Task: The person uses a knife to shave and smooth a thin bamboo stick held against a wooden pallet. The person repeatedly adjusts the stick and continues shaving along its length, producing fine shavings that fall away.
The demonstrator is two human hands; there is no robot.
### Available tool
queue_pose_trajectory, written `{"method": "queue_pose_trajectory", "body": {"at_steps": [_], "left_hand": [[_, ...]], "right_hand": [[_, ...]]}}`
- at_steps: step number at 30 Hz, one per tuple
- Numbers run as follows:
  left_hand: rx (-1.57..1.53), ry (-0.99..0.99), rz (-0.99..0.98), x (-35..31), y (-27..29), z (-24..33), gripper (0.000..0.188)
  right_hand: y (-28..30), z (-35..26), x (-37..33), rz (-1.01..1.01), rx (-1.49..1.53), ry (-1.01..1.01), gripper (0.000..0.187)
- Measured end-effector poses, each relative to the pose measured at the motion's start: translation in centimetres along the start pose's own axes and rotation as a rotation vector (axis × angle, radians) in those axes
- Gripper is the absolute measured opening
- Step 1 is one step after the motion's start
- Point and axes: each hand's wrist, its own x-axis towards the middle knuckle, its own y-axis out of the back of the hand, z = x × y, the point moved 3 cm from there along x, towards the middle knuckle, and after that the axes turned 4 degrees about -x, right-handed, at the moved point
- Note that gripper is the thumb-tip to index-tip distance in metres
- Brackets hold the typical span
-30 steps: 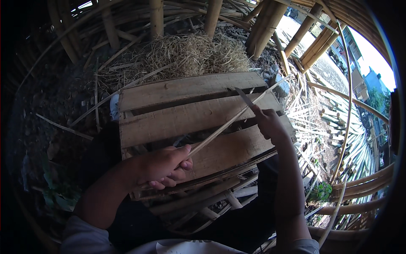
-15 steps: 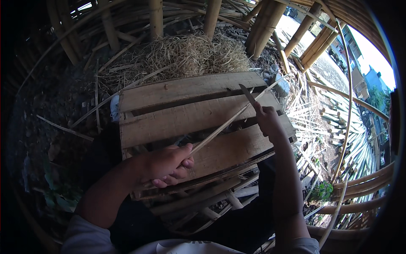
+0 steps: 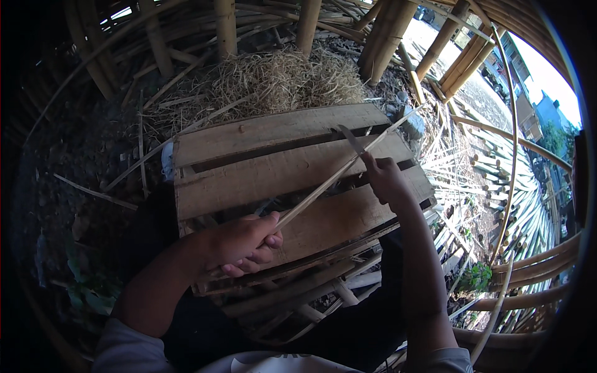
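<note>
A long, thin bamboo strip (image 3: pixel 323 188) runs slantwise over a slatted wooden bench top (image 3: pixel 249 180), from near left to far right. My left hand (image 3: pixel 247 245) is closed round its near end, above the bench's front left part. In my right hand (image 3: pixel 387 180) is a knife (image 3: pixel 352 140), its blade pointing up and left and lying across the strip. Whether the blade's edge bites into the strip is too small to tell. The strip's far end reaches past the bench's right rear corner.
A heap of pale shavings (image 3: pixel 286 81) lies behind the bench, before upright bamboo posts (image 3: pixel 227 31). To the right are many cut bamboo lengths (image 3: pixel 516 205) and a bamboo rail (image 3: pixel 535 267). A small green plant (image 3: pixel 476 278) grows near the rail. Loose strips lie on the dark ground at left.
My right hand and the knife have moved a little toward me and left along the strip. The left hand keeps its hold in nearly the same place.
</note>
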Motion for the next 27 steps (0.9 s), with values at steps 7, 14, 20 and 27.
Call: {"method": "queue_pose_trajectory", "body": {"at_steps": [7,14,20,27], "left_hand": [[-0.029,0.016,-0.009,0.4,-0.1,-0.1,0.049],[-0.03,0.014,0.001,0.6,-0.3,-0.1,0.049],[-0.072,0.056,-0.004,1.2,0.4,-0.7,0.046],[-0.249,0.1,-0.107,0.8,-0.2,-0.3,0.047]], "right_hand": [[-0.2,-1.0,-0.5,0.013,-0.063,0.002,0.066],[-0.5,-1.5,-0.8,0.107,-0.054,0.038,0.059],[-4.8,-3.2,-4.7,0.117,-0.107,0.466,0.056],[-3.7,-1.2,-2.9,0.257,-0.105,0.308,0.058]]}}
